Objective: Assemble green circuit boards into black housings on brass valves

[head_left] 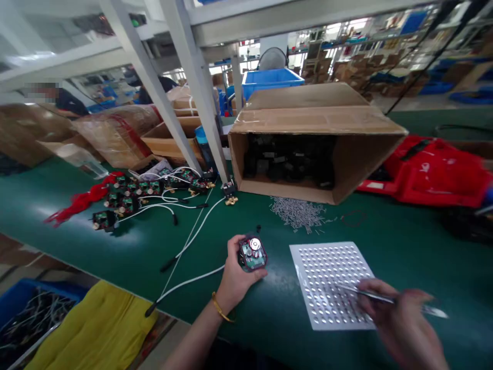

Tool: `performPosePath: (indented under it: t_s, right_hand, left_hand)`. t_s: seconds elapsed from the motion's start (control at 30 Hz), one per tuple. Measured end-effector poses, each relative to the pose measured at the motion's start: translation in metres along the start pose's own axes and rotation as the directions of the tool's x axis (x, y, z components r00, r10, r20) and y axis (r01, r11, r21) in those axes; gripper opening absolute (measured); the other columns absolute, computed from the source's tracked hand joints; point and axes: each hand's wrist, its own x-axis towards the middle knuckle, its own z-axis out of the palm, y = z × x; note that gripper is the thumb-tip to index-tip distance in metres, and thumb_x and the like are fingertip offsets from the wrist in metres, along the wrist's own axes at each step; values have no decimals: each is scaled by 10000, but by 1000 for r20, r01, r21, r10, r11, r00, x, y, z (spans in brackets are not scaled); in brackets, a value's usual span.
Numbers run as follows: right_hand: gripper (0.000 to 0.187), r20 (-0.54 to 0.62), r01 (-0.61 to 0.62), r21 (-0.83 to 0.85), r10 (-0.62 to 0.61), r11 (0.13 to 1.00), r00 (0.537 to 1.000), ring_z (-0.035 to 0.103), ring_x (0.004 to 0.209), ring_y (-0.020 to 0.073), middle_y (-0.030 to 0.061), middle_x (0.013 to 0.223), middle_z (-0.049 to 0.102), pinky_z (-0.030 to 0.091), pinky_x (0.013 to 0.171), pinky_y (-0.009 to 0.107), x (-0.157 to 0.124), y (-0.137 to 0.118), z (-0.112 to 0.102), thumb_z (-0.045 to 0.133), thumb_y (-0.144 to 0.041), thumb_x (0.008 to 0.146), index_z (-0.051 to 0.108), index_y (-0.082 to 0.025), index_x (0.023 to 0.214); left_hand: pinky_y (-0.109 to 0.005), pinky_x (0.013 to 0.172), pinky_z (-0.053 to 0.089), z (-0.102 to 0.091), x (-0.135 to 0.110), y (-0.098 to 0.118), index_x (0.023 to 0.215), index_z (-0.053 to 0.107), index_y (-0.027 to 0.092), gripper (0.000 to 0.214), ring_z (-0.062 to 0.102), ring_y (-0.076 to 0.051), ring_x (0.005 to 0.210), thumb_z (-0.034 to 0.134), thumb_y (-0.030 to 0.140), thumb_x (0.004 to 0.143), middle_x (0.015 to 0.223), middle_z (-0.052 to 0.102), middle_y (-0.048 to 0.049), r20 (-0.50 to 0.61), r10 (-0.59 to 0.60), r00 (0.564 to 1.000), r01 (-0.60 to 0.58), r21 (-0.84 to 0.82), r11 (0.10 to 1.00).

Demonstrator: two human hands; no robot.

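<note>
My left hand (235, 275) holds a small black housing with a green circuit board (252, 254) in it, just above the green table. My right hand (400, 318) is blurred and grips metal tweezers (365, 294), whose tips lie over a white perforated tray (327, 282) full of small holes. The tray lies flat between the two hands, nearer the right one. A gold bracelet sits on my left wrist.
An open cardboard box (346, 154) of black parts lies on its side behind. A pile of small metal pins (298, 211) lies in front of it. Circuit boards with white cables (146, 192) lie left, a red plastic item (435, 172) right, a grey frame post (200, 97) in the middle.
</note>
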Motion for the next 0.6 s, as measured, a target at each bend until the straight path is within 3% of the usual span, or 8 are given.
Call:
performPosePath:
  t_s: [0.1, 0.23, 0.43, 0.53, 0.6]
  right_hand:
    - [601, 65, -111, 151, 102, 982, 993, 622, 639, 218, 125, 748, 678, 504, 552, 311, -13, 6, 31, 478, -749, 698, 657, -184, 796]
    - [392, 81, -29, 54, 25, 998, 996, 598, 635, 183, 58, 724, 675, 485, 606, 283, -15, 16, 38, 767, -457, 629, 624, -169, 853]
    - [345, 8, 122, -63, -122, 991, 993, 598, 599, 183, 49, 702, 669, 478, 591, 302, -17, 25, 34, 710, -438, 696, 597, -169, 880]
    - [295, 32, 144, -129, -141, 981, 990, 603, 627, 188, 35, 706, 655, 473, 593, 300, -22, 34, 41, 680, -424, 733, 583, -182, 870]
    - [264, 15, 162, -178, -162, 971, 987, 601, 637, 189, 28, 702, 642, 465, 592, 301, -26, 40, 47, 656, -417, 758, 574, -185, 855]
  left_hand:
    - [-380, 952, 403, 15, -5, -4, 1316, 270, 256, 810, 520, -246, 1091, 736, 233, 653, 1247, 473, -72, 106, -29, 994, 34, -39, 999]
    - [-385, 977, 377, 15, -5, -8, 1199, 429, 233, 639, 502, -252, 1107, 742, 223, 642, 1230, 474, -61, 159, -19, 987, 11, 53, 999]
    - [-370, 939, 400, 11, -4, -17, 1086, 486, 203, 545, 501, -250, 1094, 756, 258, 616, 1163, 489, -62, 114, -6, 993, 8, -10, 1000]
    - [-326, 799, 466, 12, -1, -5, 1202, 362, 220, 659, 570, -211, 948, 713, 282, 648, 1108, 544, -67, 267, -124, 956, 167, -144, 975]
    - [-295, 721, 474, 13, 1, 7, 1218, 352, 209, 697, 581, -200, 879, 710, 334, 634, 1065, 575, -69, 435, -200, 878, 291, -153, 944]
